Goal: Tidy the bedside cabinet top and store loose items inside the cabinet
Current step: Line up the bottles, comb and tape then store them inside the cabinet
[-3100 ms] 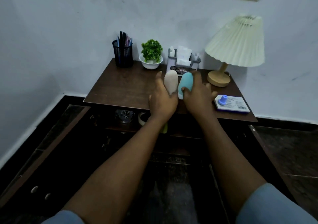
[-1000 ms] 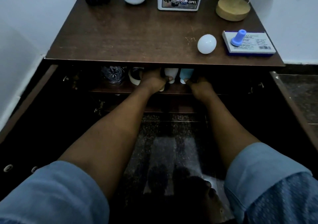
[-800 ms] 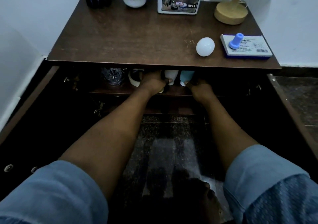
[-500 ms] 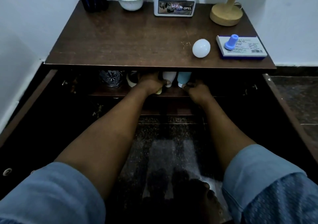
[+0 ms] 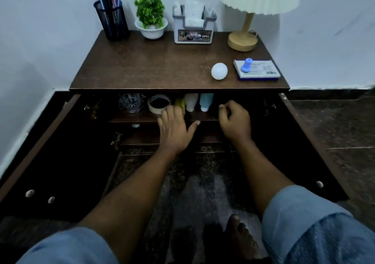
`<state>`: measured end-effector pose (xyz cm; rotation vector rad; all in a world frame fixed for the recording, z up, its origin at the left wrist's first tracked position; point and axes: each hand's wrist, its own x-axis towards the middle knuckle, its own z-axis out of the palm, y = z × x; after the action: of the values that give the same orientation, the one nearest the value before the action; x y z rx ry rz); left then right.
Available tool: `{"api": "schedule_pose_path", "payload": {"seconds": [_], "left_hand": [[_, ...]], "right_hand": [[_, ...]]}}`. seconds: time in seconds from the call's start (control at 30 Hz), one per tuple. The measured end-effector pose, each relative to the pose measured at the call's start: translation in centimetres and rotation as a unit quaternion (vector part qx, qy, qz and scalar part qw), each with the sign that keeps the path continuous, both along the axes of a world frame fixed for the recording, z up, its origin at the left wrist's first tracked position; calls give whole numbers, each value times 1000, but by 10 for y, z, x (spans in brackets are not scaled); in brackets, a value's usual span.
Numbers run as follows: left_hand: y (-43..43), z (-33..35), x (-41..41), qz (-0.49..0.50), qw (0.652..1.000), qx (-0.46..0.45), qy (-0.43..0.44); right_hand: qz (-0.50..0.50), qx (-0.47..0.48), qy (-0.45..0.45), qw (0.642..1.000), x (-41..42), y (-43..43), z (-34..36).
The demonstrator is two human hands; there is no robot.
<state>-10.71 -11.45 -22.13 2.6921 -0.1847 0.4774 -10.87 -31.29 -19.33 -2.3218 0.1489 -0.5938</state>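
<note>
Both hands had pulled back out of the cabinet since the earlier frames, leaving the two tubes standing on the upper shelf [image 5: 142, 118], and the view had risen to take in the lamp shade again. Nearest the camera were blue sleeves and a bare foot [image 5: 239, 237] on the dark floor. Beyond them the left hand [image 5: 174, 124] hovered at the shelf's front edge, palm down, fingers spread and holding nothing. The right hand [image 5: 235, 119] was loosely curled, fingers bent inward, with nothing visible in it. Both cabinet doors stood wide open to either side.

On the shelf, left to right, were a cut-glass piece [image 5: 131, 102], a roll of tape [image 5: 159, 103], a yellow item [image 5: 180, 102] partly hidden behind the left fingertips, a white tube [image 5: 191, 101] and a teal tube [image 5: 206, 101], the tubes just beside each other, caps down.

On the tabletop [image 5: 152, 69] a white egg-shaped object [image 5: 219, 71] lay near the front right, just beside a flat box [image 5: 261, 71] carrying a small blue piece [image 5: 246, 65]. Along the back wall stood a mesh pen holder [image 5: 112, 22], a potted plant [image 5: 151, 16], a tissue holder [image 5: 193, 26] and a lamp [image 5: 243, 38].
</note>
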Motion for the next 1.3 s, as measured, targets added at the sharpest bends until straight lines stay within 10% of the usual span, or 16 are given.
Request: {"api": "schedule_pose_path", "payload": {"seconds": [0.33,0.8,1.07,1.17,1.3], "left_hand": [[-51,97,-14,-141,974,15,-177],[-84,134,58,-33,998,-53,-21],[-82,130,46,-49,979,-170,-103],[-75,118,24,-76,941,-260,-203],[-65,76,-9,-130,956,-178,-192]], "right_hand": [[-63,0,-154,986,-21,-15,100],[-136,14,-77,988,27,-45,130],[-39,-98,80,991,40,-44,137],[-21,-49,-41,998,32,-40,132],[115,19,37,993,10,-49,138]]}}
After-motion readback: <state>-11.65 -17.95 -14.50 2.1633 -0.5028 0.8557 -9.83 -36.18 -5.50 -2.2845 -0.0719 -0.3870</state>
